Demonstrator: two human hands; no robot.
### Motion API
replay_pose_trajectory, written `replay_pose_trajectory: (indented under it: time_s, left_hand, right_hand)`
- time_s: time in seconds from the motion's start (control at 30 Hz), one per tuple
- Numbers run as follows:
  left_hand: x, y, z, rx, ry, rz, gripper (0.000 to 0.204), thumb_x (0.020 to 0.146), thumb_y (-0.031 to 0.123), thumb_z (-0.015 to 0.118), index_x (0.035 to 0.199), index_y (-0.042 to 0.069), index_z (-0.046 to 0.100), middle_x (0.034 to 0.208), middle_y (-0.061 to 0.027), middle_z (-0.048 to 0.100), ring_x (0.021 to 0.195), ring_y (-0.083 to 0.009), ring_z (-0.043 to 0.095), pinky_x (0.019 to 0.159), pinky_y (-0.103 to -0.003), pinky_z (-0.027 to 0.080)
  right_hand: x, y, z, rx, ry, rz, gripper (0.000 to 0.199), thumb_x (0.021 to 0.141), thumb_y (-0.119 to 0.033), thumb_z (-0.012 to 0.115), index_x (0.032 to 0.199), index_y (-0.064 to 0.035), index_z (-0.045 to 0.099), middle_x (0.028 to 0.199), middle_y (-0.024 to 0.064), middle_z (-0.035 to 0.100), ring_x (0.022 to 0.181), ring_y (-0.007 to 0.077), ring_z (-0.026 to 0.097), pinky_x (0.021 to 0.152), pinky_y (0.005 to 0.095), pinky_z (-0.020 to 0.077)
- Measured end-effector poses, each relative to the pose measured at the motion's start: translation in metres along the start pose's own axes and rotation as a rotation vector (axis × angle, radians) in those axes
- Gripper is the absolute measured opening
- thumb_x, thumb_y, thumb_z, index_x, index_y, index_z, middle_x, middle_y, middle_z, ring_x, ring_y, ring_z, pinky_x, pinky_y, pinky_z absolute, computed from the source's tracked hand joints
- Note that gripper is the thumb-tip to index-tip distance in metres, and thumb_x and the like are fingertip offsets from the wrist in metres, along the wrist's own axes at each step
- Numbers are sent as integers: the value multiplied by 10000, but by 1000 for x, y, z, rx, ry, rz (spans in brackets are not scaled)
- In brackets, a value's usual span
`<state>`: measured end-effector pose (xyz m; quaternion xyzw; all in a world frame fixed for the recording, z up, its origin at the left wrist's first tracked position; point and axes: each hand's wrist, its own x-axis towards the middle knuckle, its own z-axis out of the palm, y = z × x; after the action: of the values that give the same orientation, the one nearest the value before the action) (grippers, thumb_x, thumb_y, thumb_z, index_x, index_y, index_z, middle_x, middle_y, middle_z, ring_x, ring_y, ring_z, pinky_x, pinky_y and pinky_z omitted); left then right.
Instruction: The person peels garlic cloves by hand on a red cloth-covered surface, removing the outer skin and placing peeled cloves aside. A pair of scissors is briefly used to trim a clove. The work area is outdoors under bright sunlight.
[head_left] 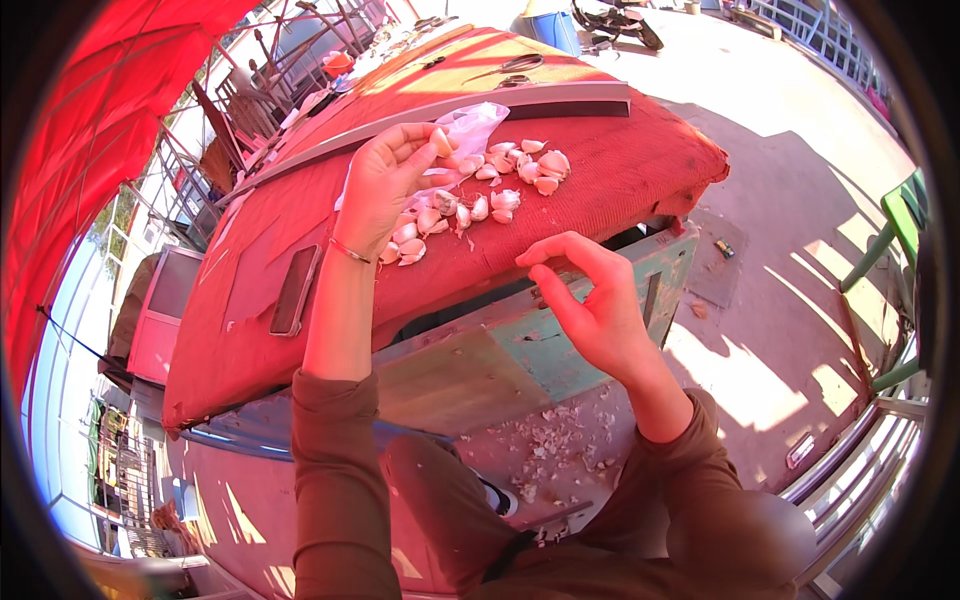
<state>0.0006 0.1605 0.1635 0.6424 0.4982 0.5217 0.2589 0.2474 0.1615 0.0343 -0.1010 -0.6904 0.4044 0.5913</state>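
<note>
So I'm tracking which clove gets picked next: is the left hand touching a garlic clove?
Touching. The head view shows the left hand pinching a garlic clove between thumb and fingertips, lifted above the clove pile on the red cloth.

Garlic cloves (470, 195) lie scattered on the cloth-covered table (620, 170), with a plastic bag (470, 125) just behind them. Left hand (385, 185) rests over the cloves' left end, holding one clove (441, 142). Phone (295, 290) lies left of that wrist. Right hand (590, 295) hangs before the table's front edge; peelings (560, 445) lie on the ground below.
</note>
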Motion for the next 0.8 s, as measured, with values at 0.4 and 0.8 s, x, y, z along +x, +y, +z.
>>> replay_pose_trajectory:
  time_s: [0.4,0.8]
  left_hand:
    - [-136,-13,69,-769,19,-110,272,1057,107,615,1305,-5,594,1172,-137,690,949,-156,708,829,-258,613]
    - [-175,-39,72,-349,277,79,194,962,-20,718,1147,-70,687,1087,-132,701,907,-181,732,788,-303,618]
  right_hand:
    - [-10,-19,19,162,33,25,235,882,47,749,1107,2,698,1008,71,700,876,132,696,777,282,554]
    - [-14,-13,32,144,-214,76,129,902,30,761,1019,20,709,1030,85,674,842,136,688,764,289,554]
